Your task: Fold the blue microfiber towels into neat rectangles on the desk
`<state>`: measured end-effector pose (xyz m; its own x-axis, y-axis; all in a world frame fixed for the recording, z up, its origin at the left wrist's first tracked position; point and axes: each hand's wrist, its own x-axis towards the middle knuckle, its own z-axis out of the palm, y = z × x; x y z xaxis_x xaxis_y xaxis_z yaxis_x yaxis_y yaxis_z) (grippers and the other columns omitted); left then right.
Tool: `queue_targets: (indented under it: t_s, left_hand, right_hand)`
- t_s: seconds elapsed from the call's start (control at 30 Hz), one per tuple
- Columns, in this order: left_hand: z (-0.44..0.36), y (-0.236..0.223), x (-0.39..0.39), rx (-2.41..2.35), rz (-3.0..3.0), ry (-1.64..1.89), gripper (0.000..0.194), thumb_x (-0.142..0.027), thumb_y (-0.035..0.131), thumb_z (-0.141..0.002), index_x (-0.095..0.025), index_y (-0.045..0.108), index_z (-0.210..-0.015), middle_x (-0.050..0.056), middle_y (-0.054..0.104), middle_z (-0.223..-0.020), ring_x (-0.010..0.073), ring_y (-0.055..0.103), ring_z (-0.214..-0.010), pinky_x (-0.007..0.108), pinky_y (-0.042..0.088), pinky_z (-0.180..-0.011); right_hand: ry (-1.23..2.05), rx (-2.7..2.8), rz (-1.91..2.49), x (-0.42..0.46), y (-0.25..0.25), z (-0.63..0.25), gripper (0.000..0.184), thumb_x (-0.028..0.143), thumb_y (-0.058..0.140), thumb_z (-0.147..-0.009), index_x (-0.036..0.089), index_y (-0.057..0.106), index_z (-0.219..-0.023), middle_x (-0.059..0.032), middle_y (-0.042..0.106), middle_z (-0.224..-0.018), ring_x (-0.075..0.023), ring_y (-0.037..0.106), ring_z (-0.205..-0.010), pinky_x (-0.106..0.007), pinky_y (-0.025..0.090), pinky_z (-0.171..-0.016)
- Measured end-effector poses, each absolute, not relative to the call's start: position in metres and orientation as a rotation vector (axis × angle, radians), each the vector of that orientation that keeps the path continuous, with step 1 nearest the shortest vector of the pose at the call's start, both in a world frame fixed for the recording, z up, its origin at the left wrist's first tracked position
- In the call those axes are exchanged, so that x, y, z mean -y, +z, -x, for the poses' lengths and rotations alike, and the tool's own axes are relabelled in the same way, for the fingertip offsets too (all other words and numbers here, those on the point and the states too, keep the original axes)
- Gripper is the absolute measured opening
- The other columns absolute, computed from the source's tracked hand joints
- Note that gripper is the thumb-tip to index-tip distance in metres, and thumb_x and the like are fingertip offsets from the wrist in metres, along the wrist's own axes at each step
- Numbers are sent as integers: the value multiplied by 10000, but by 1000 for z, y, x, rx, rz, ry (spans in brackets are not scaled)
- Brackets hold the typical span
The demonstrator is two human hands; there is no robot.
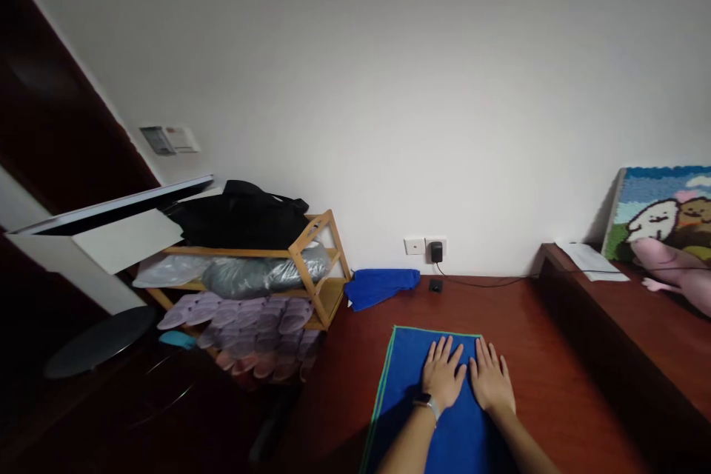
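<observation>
A blue cloth with green edging lies folded and flat on the reddish-brown wooden tabletop. Two layers of its edging show along the left side. My left hand, with a watch at the wrist, rests palm down on the cloth, fingers stretched out. Beside it, my right hand lies flat on the right part of the cloth, its fingertips at the far right corner. Neither hand grasps anything. The near end of the cloth runs out of view beneath my forearms.
Against the wall lies a crumpled blue cloth. A black adapter is plugged in above a small black object. On the left stands a wooden rack with slippers and a black bag. A raised ledge borders the right side.
</observation>
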<state>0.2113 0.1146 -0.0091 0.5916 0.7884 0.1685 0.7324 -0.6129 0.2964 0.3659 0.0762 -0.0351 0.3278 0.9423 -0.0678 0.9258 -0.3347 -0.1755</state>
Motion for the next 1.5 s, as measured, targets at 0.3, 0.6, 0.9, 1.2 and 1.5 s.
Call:
queue_targets:
  t_s: [0.3, 0.6, 0.9, 1.2, 1.5]
  left_hand:
    - [-113, -13, -161, -1593, -2562, 325, 562, -574, 299, -1049, -401, 338, -1582, -12, 299, -1692, 273, 270, -1553, 528, 250, -1260]
    - [-107, -18, -187, -1621, -2620, 356, 565, -585, 281, -1052, -398, 343, -1582, -7, 308, -1689, 261, 270, -1553, 506, 246, -1263]
    - [-139, -3, -172, -1526, -2672, 403, 565, -477, 234, -1076, -286, 343, -1596, 45, 301, -1690, 242, 238, -1564, 508, 221, -1275]
    - [-219, -16, -130, -1261, -2631, 442, 551, -529, 226, -1072, -369, 338, -1587, 9, 304, -1690, 217, 251, -1559, 484, 245, -1271]
    - [-90, -16, -153, -1710, -2506, 288, 629, -585, 218, -1055, -300, 316, -1607, 40, 253, -1701, 253, 237, -1563, 493, 239, -1271]
  right_hand:
    - [209, 1771, 2556, -89, -28, -363, 678, 434, 104, -1006, 173, 102, -1632, 35, 111, -1719, -238, 68, -1590, -485, 4, -1286]
    - [232, 1794, 2484, -104, -19, -365, 682, 446, 104, -1008, 172, 123, -1633, 33, 128, -1716, -226, 84, -1589, -455, 52, -1285]
    - [266, 1804, 2456, -103, -11, -365, 669, 430, 115, -1011, 186, 124, -1634, 27, 139, -1715, -210, 91, -1588, -452, 53, -1282]
    - [242, 1837, 2476, -102, -18, -367, 681, 407, 142, -1002, 146, 139, -1631, 0, 130, -1718, -208, 85, -1589, -447, 53, -1282]
    - [239, 1792, 2454, -103, -23, -367, 689, 446, 109, -1009, 158, 132, -1634, 1, 135, -1721, -200, 91, -1587, -445, 46, -1281]
